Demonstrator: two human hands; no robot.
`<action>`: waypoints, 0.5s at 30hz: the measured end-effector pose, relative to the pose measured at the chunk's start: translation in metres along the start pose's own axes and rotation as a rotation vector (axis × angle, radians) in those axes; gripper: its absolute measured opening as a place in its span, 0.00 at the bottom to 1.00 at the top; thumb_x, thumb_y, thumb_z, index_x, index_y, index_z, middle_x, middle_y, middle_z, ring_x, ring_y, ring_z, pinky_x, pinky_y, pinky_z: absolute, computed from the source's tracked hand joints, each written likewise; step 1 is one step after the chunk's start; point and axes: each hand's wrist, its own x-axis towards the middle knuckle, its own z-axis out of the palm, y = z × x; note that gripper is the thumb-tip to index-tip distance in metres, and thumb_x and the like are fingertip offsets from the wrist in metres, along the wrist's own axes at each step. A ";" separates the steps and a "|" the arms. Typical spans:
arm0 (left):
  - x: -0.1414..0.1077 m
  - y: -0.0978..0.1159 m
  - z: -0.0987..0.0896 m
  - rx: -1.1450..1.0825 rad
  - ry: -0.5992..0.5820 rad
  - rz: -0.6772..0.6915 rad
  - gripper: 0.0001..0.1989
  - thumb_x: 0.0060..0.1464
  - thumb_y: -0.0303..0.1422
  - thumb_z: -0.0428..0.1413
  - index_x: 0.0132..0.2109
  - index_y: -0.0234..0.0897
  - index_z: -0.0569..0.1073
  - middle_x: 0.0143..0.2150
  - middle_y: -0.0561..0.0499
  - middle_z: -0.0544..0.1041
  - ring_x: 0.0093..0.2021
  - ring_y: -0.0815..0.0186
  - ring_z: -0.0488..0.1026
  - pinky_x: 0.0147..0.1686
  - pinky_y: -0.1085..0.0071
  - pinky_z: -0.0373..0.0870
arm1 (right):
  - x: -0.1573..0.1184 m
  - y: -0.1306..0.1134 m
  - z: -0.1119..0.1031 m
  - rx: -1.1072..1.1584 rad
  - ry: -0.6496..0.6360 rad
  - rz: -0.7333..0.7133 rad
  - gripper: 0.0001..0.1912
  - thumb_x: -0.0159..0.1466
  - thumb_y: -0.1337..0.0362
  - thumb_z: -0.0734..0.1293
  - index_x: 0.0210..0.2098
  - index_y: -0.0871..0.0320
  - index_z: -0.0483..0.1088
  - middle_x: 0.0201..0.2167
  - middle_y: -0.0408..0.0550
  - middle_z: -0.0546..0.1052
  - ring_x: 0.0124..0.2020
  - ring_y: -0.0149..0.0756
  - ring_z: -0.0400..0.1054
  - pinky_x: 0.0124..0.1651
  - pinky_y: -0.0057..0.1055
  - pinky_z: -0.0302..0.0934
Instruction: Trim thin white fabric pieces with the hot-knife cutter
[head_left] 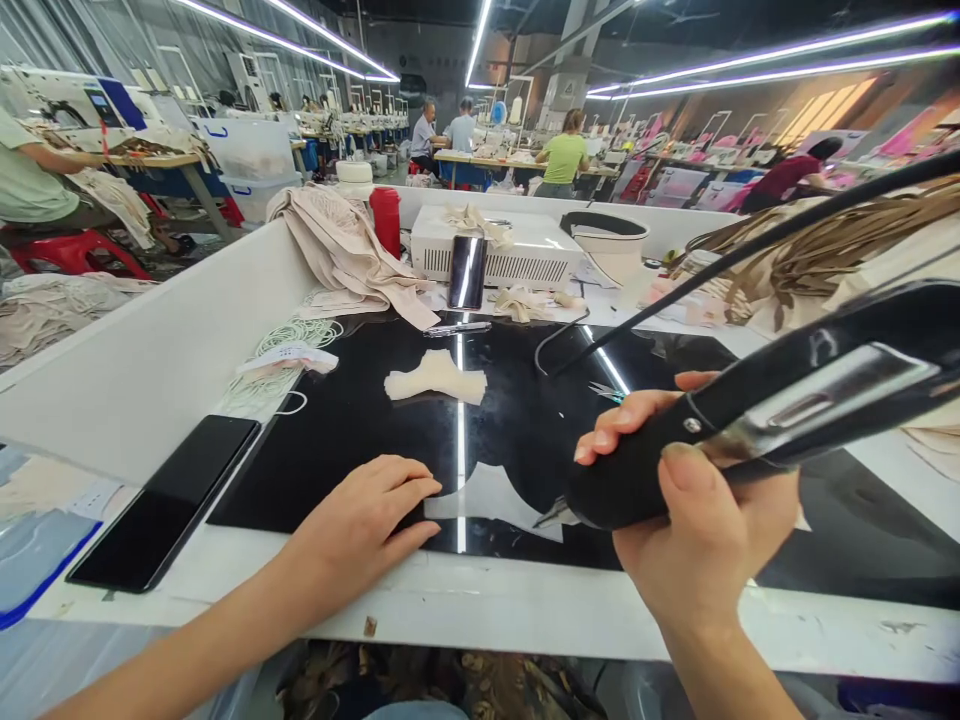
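Observation:
My left hand (367, 510) lies low on the black board (337, 440), with bent fingers and thumb on the left end of a thin white curved piece (487, 497), pressing it down. In my right hand (697, 510) is a thick black corded hand tool (630, 475) with a silver lever along its side. Its pointed metal tip meets the right end of the white piece. Above that piece lies a cream, similarly shaped stack of fabric pieces (436, 378), touched by neither hand.
A black phone (165, 505) lies at the left; another phone (466, 272) leans on a white vented box (495, 245). Small scissors (606, 391), tweezers (457, 328), white cord (292, 340), beige fabric (345, 240) and a red bottle (385, 222) surround the board. A black cable (750, 245) crosses the right side.

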 end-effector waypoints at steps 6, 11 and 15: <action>-0.002 0.001 0.010 -0.094 0.034 -0.081 0.11 0.62 0.28 0.65 0.51 0.38 0.77 0.53 0.47 0.78 0.53 0.58 0.76 0.55 0.60 0.75 | -0.008 0.014 0.028 0.103 -0.017 0.020 0.22 0.58 0.57 0.79 0.49 0.52 0.73 0.31 0.40 0.77 0.27 0.34 0.71 0.27 0.33 0.71; 0.000 0.001 0.014 -0.185 0.049 -0.122 0.06 0.62 0.28 0.65 0.45 0.40 0.77 0.53 0.50 0.78 0.53 0.59 0.75 0.55 0.60 0.72 | -0.019 0.031 0.049 0.152 -0.112 0.051 0.22 0.62 0.56 0.77 0.52 0.50 0.70 0.34 0.39 0.77 0.27 0.33 0.72 0.29 0.34 0.71; 0.002 0.003 0.016 -0.237 0.028 -0.177 0.08 0.61 0.28 0.66 0.46 0.41 0.77 0.54 0.52 0.79 0.54 0.59 0.75 0.56 0.60 0.71 | -0.021 0.039 0.057 0.140 -0.129 0.053 0.23 0.63 0.55 0.77 0.53 0.51 0.69 0.35 0.40 0.76 0.27 0.32 0.72 0.29 0.34 0.71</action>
